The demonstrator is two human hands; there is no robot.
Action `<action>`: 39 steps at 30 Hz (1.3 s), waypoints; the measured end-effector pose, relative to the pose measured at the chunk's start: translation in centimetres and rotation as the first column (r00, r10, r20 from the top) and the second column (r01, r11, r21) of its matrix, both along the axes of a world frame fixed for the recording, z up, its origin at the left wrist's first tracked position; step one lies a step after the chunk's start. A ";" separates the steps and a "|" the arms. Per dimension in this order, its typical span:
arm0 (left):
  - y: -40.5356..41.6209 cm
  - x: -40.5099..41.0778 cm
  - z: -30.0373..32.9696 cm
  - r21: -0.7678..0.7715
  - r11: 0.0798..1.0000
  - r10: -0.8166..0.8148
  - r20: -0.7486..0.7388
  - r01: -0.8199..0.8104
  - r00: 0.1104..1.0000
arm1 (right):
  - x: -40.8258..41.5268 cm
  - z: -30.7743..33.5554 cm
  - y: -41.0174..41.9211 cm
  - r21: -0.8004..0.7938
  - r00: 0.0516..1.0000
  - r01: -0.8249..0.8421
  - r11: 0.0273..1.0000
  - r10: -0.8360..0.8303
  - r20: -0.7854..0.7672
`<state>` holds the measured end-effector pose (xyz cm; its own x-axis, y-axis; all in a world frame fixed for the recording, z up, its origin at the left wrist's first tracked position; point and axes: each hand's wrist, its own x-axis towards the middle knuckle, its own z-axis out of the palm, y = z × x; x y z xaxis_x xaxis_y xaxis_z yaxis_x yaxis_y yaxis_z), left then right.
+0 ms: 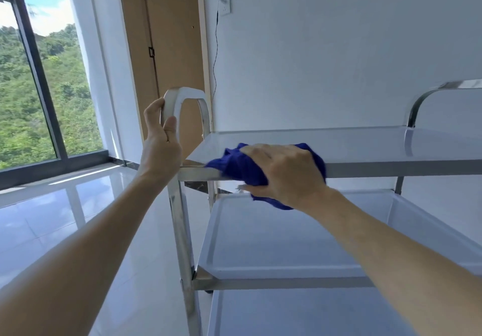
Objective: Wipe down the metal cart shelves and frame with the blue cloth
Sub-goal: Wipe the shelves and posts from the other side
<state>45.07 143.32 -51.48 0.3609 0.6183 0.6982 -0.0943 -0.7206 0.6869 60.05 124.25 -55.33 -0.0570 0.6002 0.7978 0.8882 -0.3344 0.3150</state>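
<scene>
The left hand (161, 137) is curled round the cart's handle (182, 95). The right hand (284, 174) clutches the blue cloth (234, 166) bunched over the front edge of the top shelf (352, 142), near its left corner.

Risks, as judged: the cloth is wadded, not flat, so little of it touches the metal — streaks likely. A hard push could roll the cart if the handle grip slackens. The shelf edge and the corner post (180, 218) could snag the cloth. The middle shelf (287, 244) looks not yet reached.
</scene>
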 end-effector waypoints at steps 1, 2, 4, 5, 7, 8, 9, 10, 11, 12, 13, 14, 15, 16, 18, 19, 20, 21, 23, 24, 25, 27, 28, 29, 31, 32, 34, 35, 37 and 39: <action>-0.1 0.0 0.0 0.002 1.000 0.006 0.001 -0.006 1.000 | 1.4 -0.1 -2.0 0.031 1.000 0.001 1.000 -0.001 -0.006; -0.2 0.0 -0.1 0.003 1.000 0.009 0.006 -0.009 1.000 | 3.0 -0.3 -4.1 0.059 1.000 0.012 0.998 -0.011 -0.008; -0.4 0.0 -0.2 0.015 1.000 0.021 0.014 -0.021 1.000 | 6.2 -0.6 -8.6 0.095 0.998 0.061 0.994 -0.061 -0.007; -0.5 0.0 -0.2 0.026 0.999 0.027 0.015 -0.027 1.000 | 7.6 -0.7 -10.7 0.096 0.996 0.094 0.991 -0.093 -0.016; -0.9 -0.2 -0.2 0.039 0.998 0.049 0.008 -0.049 0.999 | 9.6 -0.5 -14.2 0.046 0.985 0.168 0.985 -0.165 -0.056; -1.1 -0.2 -0.1 0.037 0.996 0.076 -0.010 -0.076 0.997 | 10.1 -0.4 -15.3 0.012 0.977 0.199 0.980 -0.198 -0.079; -1.5 -0.3 0.2 0.029 0.993 0.118 -0.033 -0.117 0.993 | 10.4 -0.3 -15.9 -0.013 0.971 0.220 0.976 -0.220 -0.099; -1.9 -0.3 0.6 0.025 0.984 0.175 -0.057 -0.174 0.983 | 10.5 -0.3 -15.9 -0.022 0.967 0.226 0.974 -0.228 -0.111; -2.5 -0.4 1.0 0.048 0.968 0.251 -0.077 -0.248 0.965 | 10.4 -0.5 -15.6 -0.011 0.968 0.224 0.974 -0.224 -0.112; -3.1 -0.4 1.2 0.121 0.939 0.333 -0.079 -0.322 0.940 | 10.1 -0.7 -15.1 0.023 0.970 0.220 0.975 -0.216 -0.110; -4.0 -0.5 1.4 0.230 0.904 0.382 -0.052 -0.361 0.923 | 9.7 -0.8 -14.7 0.065 0.972 0.215 0.974 -0.207 -0.112; -5.0 -0.4 1.5 0.348 0.869 0.378 -0.014 -0.350 0.926 | 9.3 -0.9 -14.3 0.100 0.973 0.211 0.972 -0.200 -0.112; -6.1 -0.2 1.5 0.445 0.843 0.333 0.006 -0.301 0.943 | 8.8 -0.9 -13.9 0.125 0.975 0.209 0.970 -0.197 -0.106; -7.1 0.2 1.5 0.503 0.833 0.270 -0.006 -0.231 0.963 | 8.3 -0.9 -13.5 0.143 0.976 0.208 0.968 -0.196 -0.093; -8.9 1.6 1.3 0.521 0.849 0.155 -0.089 -0.087 0.984 | 7.2 -0.9 -12.7 0.165 0.977 0.210 0.964 -0.202 -0.064; -9.7 2.4 1.1 0.499 0.866 0.108 -0.121 -0.033 0.987 | 6.6 -0.9 -12.3 0.171 0.977 0.214 0.962 -0.208 -0.051; -10.2 3.3 0.9 0.469 0.883 0.072 -0.147 0.005 0.987 | 6.0 -0.9 -11.8 0.177 0.976 0.219 0.960 -0.216 -0.036; -10.5 4.1 0.7 0.440 0.898 0.053 -0.177 0.030 0.983 | 5.5 -0.9 -11.3 0.182 0.974 0.224 0.958 -0.224 -0.020; -10.5 5.6 0.2 0.399 0.915 0.055 -0.267 0.058 0.962 | 4.6 -1.0 -10.5 0.175 0.968 0.249 0.953 -0.252 -0.002; -10.3 6.2 -0.1 0.375 0.925 0.068 -0.325 0.063 0.943 | 4.1 -1.1 -10.0 0.163 0.963 0.267 0.950 -0.269 -0.007; -9.9 6.7 -0.4 0.346 0.937 0.088 -0.385 0.055 0.919 | 3.6 -1.2 -9.5 0.152 0.958 0.286 0.946 -0.287 -0.016; -9.2 7.3 -0.9 0.339 0.941 0.195 -0.480 -0.024 0.855 | 2.7 -1.5 -8.4 0.143 0.946 0.323 0.936 -0.323 -0.023; -8.6 7.2 -1.2 0.375 0.924 0.269 -0.510 -0.070 0.817 | 2.2 -1.5 -7.7 0.136 0.942 0.334 0.933 -0.334 -0.019; -8.0 7.0 -1.4 0.416 0.905 0.323 -0.533 -0.090 0.782 | 1.8 -1.5 -7.3 0.121 0.940 0.339 0.933 -0.341 -0.009; -6.5 6.2 -1.4 0.456 0.888 0.351 -0.605 -0.050 0.714 | 1.6 -1.3 -6.9 0.077 0.948 0.315 0.946 -0.318 0.026; -5.9 5.7 -1.3 0.456 0.890 0.351 -0.649 -0.024 0.675 | 1.8 -1.1 -7.0 0.055 0.956 0.289 0.956 -0.291 0.032; -4.8 5.1 -1.1 0.456 0.890 0.367 -0.704 -0.010 0.608 | 2.3 -0.7 -7.9 0.042 0.969 0.245 0.969 -0.245 0.014; -4.4 5.0 -1.0 0.460 0.888 0.377 -0.712 -0.012 0.592 | 2.7 -0.6 -8.7 0.051 0.973 0.231 0.971 -0.232 0.001; -4.1 4.9 -0.8 0.448 0.894 0.366 -0.717 -0.011 0.594 | 3.7 -0.5 -10.7 0.088 0.977 0.213 0.973 -0.213 -0.015; -4.2 4.9 -0.7 0.436 0.900 0.357 -0.721 -0.011 0.594 | 4.9 -0.6 -12.9 0.138 0.980 0.199 0.970 -0.198 -0.019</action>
<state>49.95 139.11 -52.17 0.7689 0.5099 0.3856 0.5046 -0.8544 0.1237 64.91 111.33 -55.97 0.0563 0.4825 0.8741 0.8011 -0.5443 0.2489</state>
